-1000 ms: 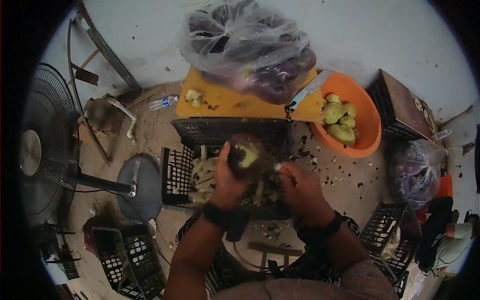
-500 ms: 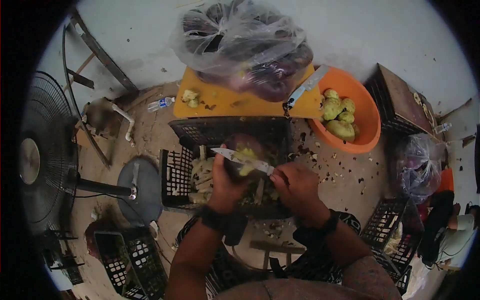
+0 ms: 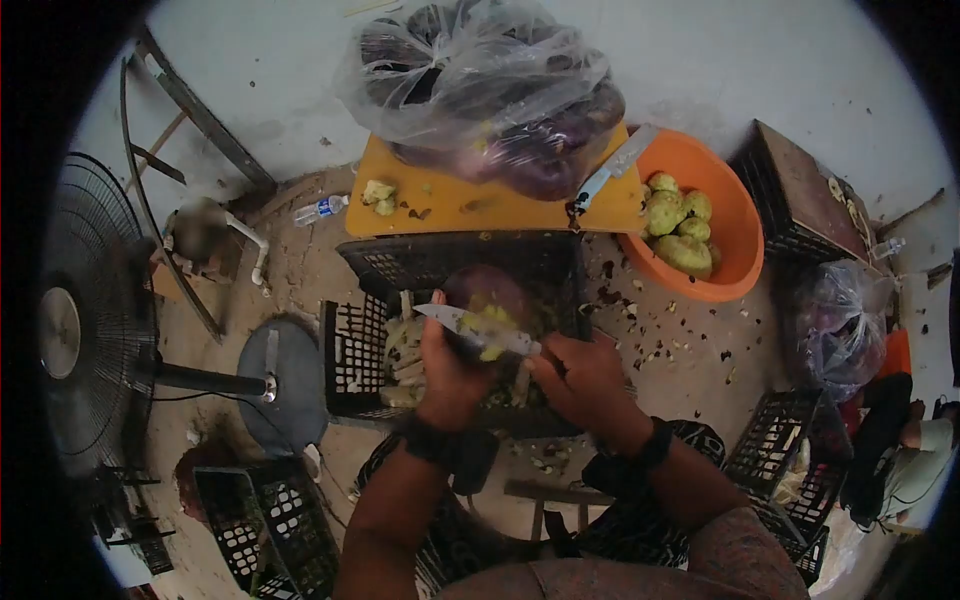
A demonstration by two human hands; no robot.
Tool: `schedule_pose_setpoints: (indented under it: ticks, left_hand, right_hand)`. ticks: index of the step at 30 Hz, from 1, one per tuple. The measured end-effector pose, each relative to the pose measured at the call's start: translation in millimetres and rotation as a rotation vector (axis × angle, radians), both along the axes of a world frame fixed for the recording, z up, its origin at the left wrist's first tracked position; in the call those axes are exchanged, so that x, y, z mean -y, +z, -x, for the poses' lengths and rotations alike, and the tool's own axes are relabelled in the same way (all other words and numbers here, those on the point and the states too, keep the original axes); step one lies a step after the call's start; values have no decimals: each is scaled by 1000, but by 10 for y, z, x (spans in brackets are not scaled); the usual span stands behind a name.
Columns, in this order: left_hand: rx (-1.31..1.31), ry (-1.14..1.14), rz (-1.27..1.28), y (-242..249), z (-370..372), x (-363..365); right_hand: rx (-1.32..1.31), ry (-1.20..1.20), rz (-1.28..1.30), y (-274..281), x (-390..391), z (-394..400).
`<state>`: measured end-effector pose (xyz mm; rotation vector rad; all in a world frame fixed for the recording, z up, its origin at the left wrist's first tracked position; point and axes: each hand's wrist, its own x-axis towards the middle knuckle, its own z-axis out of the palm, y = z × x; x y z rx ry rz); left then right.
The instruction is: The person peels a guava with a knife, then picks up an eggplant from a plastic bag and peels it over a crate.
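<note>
Over a black plastic crate (image 3: 455,250), my left hand (image 3: 452,380) is wrapped around a round, dark purple eggplant (image 3: 488,288), with its thumb raised along the side. Yellow-green flesh shows where part of the skin is gone. My right hand (image 3: 590,382) grips a knife (image 3: 470,324) by the handle, its blade lying across the bared patch and its tip pointing left toward my left thumb. Pale strips and green scraps lie in the crate below; the eggplant's underside is hidden.
Behind the crate, an orange board (image 3: 460,210) carries a plastic bag of eggplants (image 3: 490,100) and a cleaver (image 3: 620,165). An orange basin (image 3: 735,220) at right holds several peeled yellow-green eggplants (image 3: 668,214). A fan (image 3: 85,320) stands left. Further crates (image 3: 285,520) flank my legs.
The knife and my right hand have shifted slightly left and down across the eggplant. My left hand still holds it, and more of its purple top shows clearly.
</note>
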<state>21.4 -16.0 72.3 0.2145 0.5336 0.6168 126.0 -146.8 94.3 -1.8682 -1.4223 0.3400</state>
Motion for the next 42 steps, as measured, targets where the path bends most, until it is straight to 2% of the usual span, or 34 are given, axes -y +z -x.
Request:
schedule_pose_setpoints:
  ticks: [2, 5, 13, 17, 20, 27, 31, 33, 34, 37, 39, 40, 42]
  left_hand:
    - [-32, -19, -31, 26, 15, 14]
    - [40, -3, -160, -369, 61, -57]
    - [-4, -48, -71, -77, 45, 17]
    - [-47, -58, -22, 78, 53, 68]
    - [46, -77, -65, 42, 56, 74]
    - [-23, -54, -102, -4, 66, 57]
    - [29, -47, -91, -95, 93, 50]
    - [75, -35, -135, -80, 100, 55]
    - [29, -28, -146, 27, 89, 76]
    - [-10, -32, -189, -44, 138, 39]
    - [-5, -42, -219, -68, 157, 20]
    - [-28, -67, -172, -19, 137, 20]
    - [-51, -93, -125, -9, 122, 19]
  right_hand:
    - [-9, -25, -25, -11, -12, 29]
    - [-47, -69, -22, -15, -24, 49]
    - [-81, -69, 8, -36, -36, 68]
    - [-17, -68, -50, -7, -37, 67]
    - [9, -67, -56, -19, -33, 61]
    - [12, -48, -43, -22, -34, 52]
    - [59, -33, -22, -61, -22, -32]
    - [-11, -194, 45, -107, -28, -99]
    - [-11, -196, 45, -83, -13, -130]
    - [-21, -150, 91, -37, 28, -160]
    - [139, -41, 134, -86, 71, -105]
    - [138, -40, 135, -86, 76, -70]
    - [47, -3, -70, -58, 54, 6]
